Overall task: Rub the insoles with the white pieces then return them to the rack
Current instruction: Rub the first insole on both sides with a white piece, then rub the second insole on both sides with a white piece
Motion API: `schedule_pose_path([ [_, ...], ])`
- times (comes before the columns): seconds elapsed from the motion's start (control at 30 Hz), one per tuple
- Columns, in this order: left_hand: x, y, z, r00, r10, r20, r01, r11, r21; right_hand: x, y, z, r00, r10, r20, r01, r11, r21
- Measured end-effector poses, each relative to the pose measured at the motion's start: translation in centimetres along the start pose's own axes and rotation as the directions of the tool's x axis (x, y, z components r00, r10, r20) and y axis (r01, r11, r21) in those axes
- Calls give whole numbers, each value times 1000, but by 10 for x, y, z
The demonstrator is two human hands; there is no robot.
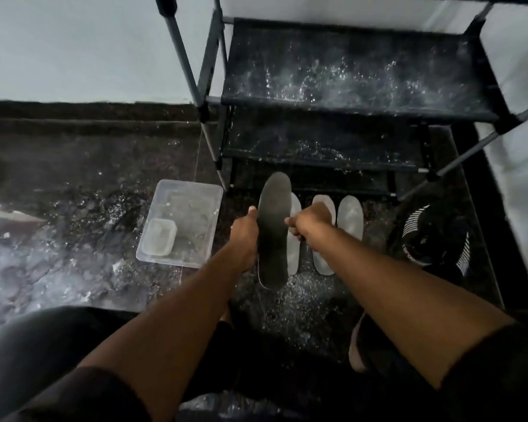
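Arms: both bare from the hands up to above the elbow.
Left hand (244, 236): bare; no ring, watch or glove shows.
Right hand (310, 222): bare; no band shows at the wrist.
Right sleeve (500, 373): short, dark, with its hem crossing the upper arm.
Left sleeve (83, 394): short, dark, much like the right sleeve.
Legs: dark cloth over the left knee (28, 345), just beside the left sleeve; its kind is too dim to tell.

Dark insole (273, 226) upright — three pale insoles (349, 216) flat.
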State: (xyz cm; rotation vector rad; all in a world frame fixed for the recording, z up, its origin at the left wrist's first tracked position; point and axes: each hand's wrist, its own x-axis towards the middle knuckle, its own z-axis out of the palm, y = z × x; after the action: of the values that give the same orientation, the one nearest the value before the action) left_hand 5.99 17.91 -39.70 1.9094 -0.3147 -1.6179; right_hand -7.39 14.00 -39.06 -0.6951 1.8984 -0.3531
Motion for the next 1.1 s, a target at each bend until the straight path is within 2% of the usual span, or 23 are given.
schedule_pose_path([
  [0.17,92,-21,5,996,-59,-68,59,998,6,64,18,32,993,-4,120,2,1000,14],
  [0.27,145,-37,5,993,-108,-51,108,994,-3,100,33,52,991,17,132,-20,1000,16],
  [0.4,115,-13,14,989,-138,-60,137,990,-26,157,63,83,989,66,134,-58,996,-61],
  [0.47,118,-11,18,987,-147,-60,144,988,-45,177,76,99,993,83,86,-73,991,-109],
  [0.53,125,-12,21,987,-149,-62,147,988,-47,164,64,105,995,90,31,-86,987,-134],
  [0.8,147,-29,16,989,-135,-56,132,989,-64,170,53,121,997,64,-45,-73,971,-229],
  [1.1,153,-34,12,991,-101,-86,102,995,4,165,63,127,994,13,-110,-42,965,-260],
])
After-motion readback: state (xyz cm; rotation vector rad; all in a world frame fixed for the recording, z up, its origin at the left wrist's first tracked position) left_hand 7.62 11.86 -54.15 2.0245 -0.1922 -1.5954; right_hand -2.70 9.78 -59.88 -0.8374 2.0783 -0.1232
